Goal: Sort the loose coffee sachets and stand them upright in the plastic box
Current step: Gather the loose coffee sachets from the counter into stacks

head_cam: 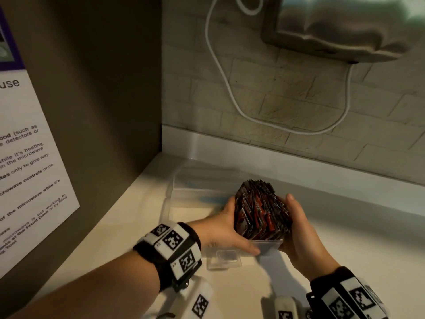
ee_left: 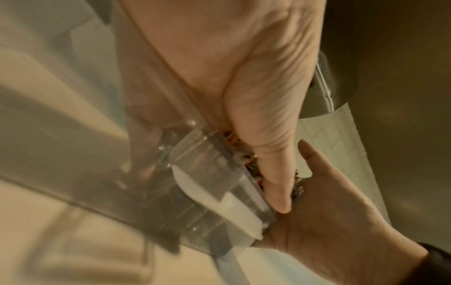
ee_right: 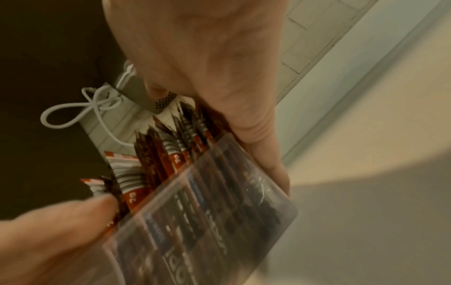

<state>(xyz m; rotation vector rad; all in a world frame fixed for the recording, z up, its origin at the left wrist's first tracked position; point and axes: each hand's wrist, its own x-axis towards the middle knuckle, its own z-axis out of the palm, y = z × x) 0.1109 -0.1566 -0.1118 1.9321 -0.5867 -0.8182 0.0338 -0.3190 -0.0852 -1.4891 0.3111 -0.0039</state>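
Fingers of both hands clamp 1 clear plastic box (head_cam: 268,246), held above the countertop (head_cam: 345,249): left hand (head_cam: 226,229) and right hand (head_cam: 299,229) on opposite sides. Coffee sachets (head_cam: 261,211) stand packed inside, too many to count. 1 small clear lid (head_cam: 224,260) lies below, nr left wrist.

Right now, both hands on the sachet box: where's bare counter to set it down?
Bare counter lies right of the right hand, up to the white backsplash ledge. A narrower bare strip runs left, between the left hand and the dark side panel. Crowded: behind the plastic box of sachets sits a clear container, and a small clear lid lies just in front.
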